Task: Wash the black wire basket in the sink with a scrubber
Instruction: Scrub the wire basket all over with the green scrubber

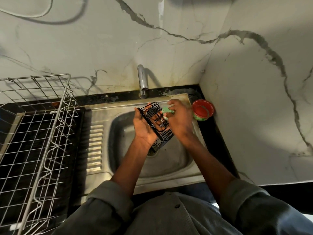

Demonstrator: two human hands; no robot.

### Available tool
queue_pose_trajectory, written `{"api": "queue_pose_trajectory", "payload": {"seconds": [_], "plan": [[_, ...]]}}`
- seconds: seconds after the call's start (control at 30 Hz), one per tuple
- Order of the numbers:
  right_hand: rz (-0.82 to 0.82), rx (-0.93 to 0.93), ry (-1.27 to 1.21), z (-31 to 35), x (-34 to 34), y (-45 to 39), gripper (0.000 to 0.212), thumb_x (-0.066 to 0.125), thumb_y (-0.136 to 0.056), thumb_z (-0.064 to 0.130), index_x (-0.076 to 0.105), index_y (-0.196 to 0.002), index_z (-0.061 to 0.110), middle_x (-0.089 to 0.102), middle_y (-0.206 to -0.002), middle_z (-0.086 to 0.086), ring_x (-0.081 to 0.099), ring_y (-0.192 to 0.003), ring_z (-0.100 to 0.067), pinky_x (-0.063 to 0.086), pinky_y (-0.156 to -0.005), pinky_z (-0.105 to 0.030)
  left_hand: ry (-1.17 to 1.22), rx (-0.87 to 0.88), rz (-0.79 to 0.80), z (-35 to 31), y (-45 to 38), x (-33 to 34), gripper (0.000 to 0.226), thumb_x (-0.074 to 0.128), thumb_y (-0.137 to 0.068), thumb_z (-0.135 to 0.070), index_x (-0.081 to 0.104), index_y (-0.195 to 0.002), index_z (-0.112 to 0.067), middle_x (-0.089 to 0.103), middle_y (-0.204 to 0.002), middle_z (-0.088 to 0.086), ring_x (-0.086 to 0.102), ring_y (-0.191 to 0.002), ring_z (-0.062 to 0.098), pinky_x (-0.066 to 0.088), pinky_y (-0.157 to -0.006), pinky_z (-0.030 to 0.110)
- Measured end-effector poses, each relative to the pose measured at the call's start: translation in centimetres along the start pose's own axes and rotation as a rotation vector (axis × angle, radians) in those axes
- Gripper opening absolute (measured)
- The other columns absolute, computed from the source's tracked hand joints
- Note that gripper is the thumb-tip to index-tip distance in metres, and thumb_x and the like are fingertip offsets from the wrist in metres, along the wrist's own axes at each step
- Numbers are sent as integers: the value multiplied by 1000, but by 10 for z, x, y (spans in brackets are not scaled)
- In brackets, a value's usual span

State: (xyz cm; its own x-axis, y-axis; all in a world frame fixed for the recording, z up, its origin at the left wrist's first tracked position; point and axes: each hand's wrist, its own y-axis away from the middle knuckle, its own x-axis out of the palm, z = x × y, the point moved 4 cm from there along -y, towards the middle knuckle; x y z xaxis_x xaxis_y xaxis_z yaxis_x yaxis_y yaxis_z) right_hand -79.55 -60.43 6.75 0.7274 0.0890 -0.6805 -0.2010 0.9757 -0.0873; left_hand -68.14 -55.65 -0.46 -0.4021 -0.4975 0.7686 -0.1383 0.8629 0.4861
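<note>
Over the steel sink (171,173) now, and the black wire basket (158,123) is held up in the air above the bowl, not resting in it. The left hand (144,126) cradles it from the left side, palm up, fingers curled round the frame, fingertips showing through the wires at the far end. The basket's long axis runs from the far left down to the near right, its near end pointing toward the drain. On its right, touching it, comes the right hand (180,122), fingers closed on a green scrubber (167,110) that sits against the far right edge of the basket. So the scrubbing hand is right beside the work, and a stroke along that long axis looks like the natural move from here. The tap (142,82) stands just beyond; no stream of water can be made out, though I cannot be sure. Hard to read: the right fingers are mostly hidden behind the back of the hand, and the basket's underside is covered by the left palm. A red tub (203,110) sits at the sink's far right corner, a big steel wire rack (42,126) off left on the table.
</note>
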Motion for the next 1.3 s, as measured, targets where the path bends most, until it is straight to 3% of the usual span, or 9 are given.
{"api": "queue_pose_trajectory", "payload": {"seconds": [0.13, 0.23, 0.33, 0.63, 0.73, 0.9, 1.03, 1.2, 1.3], "plan": [[38, -115, 129, 14, 5, 1, 35, 76, -86, 4, 74, -118, 19, 74, -114, 1, 69, -94, -9, 57, -82, -22, 27, 7, -4, -1, 2, 0, 84, 25, -101, -76, 73, -119, -10, 69, -126, 22, 68, -115, 38, 48, -105, 55], [122, -252, 165, 17, 12, 17, 39, 72, -85, -4, 73, -120, 13, 66, -115, -1, 60, -95, -11, 52, -85, -20, 29, 44, -21, -4, 4, -1, 84, 25, -104, -72, 81, -104, -9, 72, -118, 21, 71, -105, 34, 53, -101, 48], [-5, -168, 193, 10, 4, 5, 32, 77, -84, 3, 77, -111, 22, 73, -112, 3, 67, -93, -9, 56, -87, -24, -33, 28, -32, 1, 7, 1, 87, 23, -103, -73, 85, -93, -12, 76, -111, 18, 74, -100, 32, 55, -93, 45], [20, -289, 324, 14, 6, 25, 24, 74, -90, 29, 75, -112, 22, 71, -111, -2, 65, -102, -18, 54, -90, -31, 22, 71, -80, -2, -1, 0, 90, 31, -100, -76, 51, -152, -5, 63, -135, 23, 61, -124, 38, 39, -118, 54], [-13, -265, 237, 10, 1, 31, 23, 73, -83, 8, 77, -104, 16, 73, -107, -7, 67, -100, -23, 53, -89, -31, 76, 101, -82, -9, -5, -4, 91, 31, -98, -77, 50, -152, -6, 56, -144, 25, 54, -135, 40, 31, -122, 57], [110, -321, 192, 18, 9, 38, 25, 69, -87, 7, 76, -110, 12, 62, -113, -4, 58, -103, -18, 54, -88, -32, 13, 126, -56, -9, -3, 0, 93, 31, -98, -78, 49, -151, -4, 59, -130, 23, 63, -112, 35, 53, -98, 45], [-98, -107, 108, 24, 7, -8, 28, 71, -86, -1, 75, -110, 14, 73, -110, -5, 67, -97, -17, 56, -86, -30, -71, 86, -50, 6, 9, 17, 85, 28, -101, -74, 64, -138, -6, 72, -120, 18, 72, -106, 31, 59, -90, 40], [-9, -272, 90, 47, 29, 0, 27, 68, -86, -5, 79, -102, 14, 75, -102, -3, 66, -93, -17, 51, -81, -24, 12, 55, -63, 1, 5, 11, 81, 32, -102, -71, 55, -150, -9, 59, -144, 18, 52, -141, 34, 37, -121, 46], [-45, -266, 103, 41, 27, 5, 26, 67, -85, -3, 78, -102, 13, 74, -102, -5, 67, -93, -20, 56, -83, -32, 33, 35, -36, 3, 3, 9, 78, 35, -103, -68, 52, -153, -10, 49, -156, 18, 48, -145, 34, 34, -124, 46]]}}
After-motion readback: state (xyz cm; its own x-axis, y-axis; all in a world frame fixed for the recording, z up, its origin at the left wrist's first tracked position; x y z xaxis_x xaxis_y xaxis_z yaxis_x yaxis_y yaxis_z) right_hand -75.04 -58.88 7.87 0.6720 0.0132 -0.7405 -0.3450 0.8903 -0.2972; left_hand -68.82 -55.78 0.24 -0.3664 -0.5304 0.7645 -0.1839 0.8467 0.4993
